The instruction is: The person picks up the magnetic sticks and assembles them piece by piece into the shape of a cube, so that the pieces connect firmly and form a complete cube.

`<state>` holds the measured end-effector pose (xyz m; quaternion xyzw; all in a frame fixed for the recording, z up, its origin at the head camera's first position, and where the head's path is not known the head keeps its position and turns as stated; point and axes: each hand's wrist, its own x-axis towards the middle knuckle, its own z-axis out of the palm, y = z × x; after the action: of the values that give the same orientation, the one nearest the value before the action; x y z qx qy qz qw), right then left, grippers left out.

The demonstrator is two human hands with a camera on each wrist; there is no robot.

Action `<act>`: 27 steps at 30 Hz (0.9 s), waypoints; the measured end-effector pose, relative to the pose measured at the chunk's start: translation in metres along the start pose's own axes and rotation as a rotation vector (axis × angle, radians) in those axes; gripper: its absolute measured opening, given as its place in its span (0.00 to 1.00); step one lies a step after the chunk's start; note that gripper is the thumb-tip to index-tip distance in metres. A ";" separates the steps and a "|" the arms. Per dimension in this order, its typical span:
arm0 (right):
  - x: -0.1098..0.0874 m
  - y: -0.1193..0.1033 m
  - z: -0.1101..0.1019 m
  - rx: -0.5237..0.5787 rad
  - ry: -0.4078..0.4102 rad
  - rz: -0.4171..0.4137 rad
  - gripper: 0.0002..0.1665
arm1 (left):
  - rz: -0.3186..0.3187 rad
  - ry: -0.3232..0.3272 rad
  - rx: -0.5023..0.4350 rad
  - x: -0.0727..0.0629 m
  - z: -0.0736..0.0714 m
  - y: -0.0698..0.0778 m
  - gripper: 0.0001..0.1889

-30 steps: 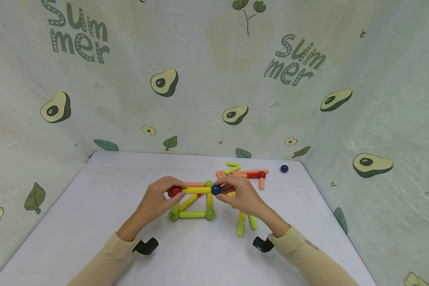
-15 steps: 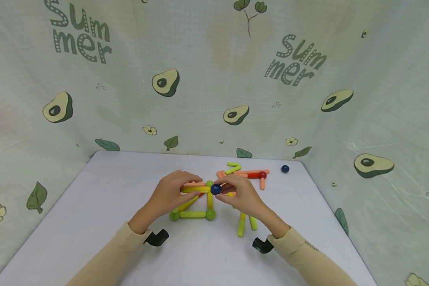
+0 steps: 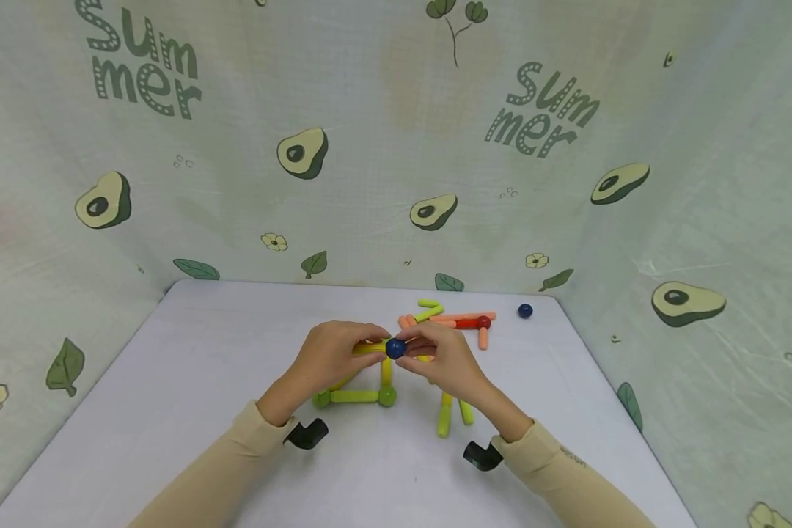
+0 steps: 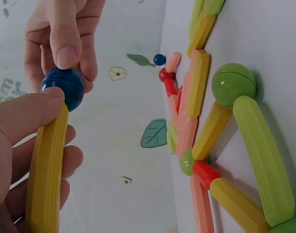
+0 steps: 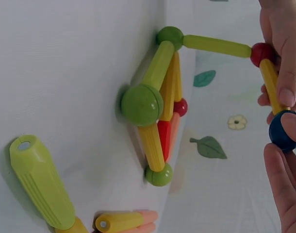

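My left hand (image 3: 333,359) grips a yellow magnetic rod (image 4: 47,170), its fingertips at the end that meets a dark blue ball (image 4: 68,83). From the other side, my right hand (image 3: 452,359) pinches that ball between thumb and fingers. At the rod's other end sits a red ball (image 5: 262,54), joined by a light green rod (image 5: 217,45) to a green ball (image 5: 170,38). That ball belongs to a frame of rods and balls on the table, including a front green rod (image 3: 355,397) and another green ball (image 5: 142,105). My left hand hides part of this frame in the head view.
Right of the frame lie loose light green rods (image 3: 444,418). Behind my right hand are several orange rods, a red rod (image 3: 466,324) and a red ball (image 3: 483,322). Another dark blue ball (image 3: 525,311) rests near the back right corner. A patterned cloth (image 3: 369,147) hangs around the table.
My left hand has shifted right along the yellow rod, from the red ball's end to close beside the blue ball. My right hand stays nearly in place, still pinching the blue ball.
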<state>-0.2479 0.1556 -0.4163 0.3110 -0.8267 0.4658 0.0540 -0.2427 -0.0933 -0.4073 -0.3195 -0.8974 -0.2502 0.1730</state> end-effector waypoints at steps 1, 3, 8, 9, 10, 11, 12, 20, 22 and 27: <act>0.000 0.000 0.000 0.003 0.001 -0.003 0.22 | 0.005 -0.002 0.010 0.000 0.000 0.000 0.15; 0.001 -0.001 0.000 0.008 -0.001 -0.009 0.22 | 0.014 -0.002 0.025 0.000 0.000 0.000 0.14; -0.001 -0.001 -0.003 -0.033 -0.024 -0.012 0.21 | 0.022 0.015 0.045 -0.001 0.001 -0.001 0.15; -0.001 0.000 -0.005 -0.047 -0.027 -0.009 0.22 | 0.021 0.018 0.047 -0.001 0.001 -0.001 0.14; -0.003 0.001 -0.007 -0.067 -0.028 -0.006 0.22 | 0.018 0.021 0.048 -0.001 0.001 -0.001 0.14; -0.004 0.003 -0.010 -0.093 -0.028 0.003 0.22 | 0.014 0.023 0.050 -0.001 0.002 -0.001 0.14; -0.006 0.005 -0.013 -0.114 -0.031 0.012 0.22 | 0.010 0.023 0.053 -0.001 0.002 -0.001 0.14; -0.032 0.050 -0.045 -0.336 -0.083 0.139 0.22 | -0.031 0.008 0.066 -0.001 0.004 0.001 0.14; -0.037 0.065 -0.055 -0.395 -0.088 0.170 0.22 | -0.034 0.007 0.064 -0.001 0.004 0.000 0.15; -0.042 0.102 -0.079 -0.497 -0.062 0.225 0.22 | -0.040 0.014 0.063 -0.002 0.004 0.000 0.15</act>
<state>-0.2883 0.2767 -0.4632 0.2085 -0.9462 0.2422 0.0512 -0.2417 -0.0919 -0.4113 -0.2939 -0.9099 -0.2274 0.1844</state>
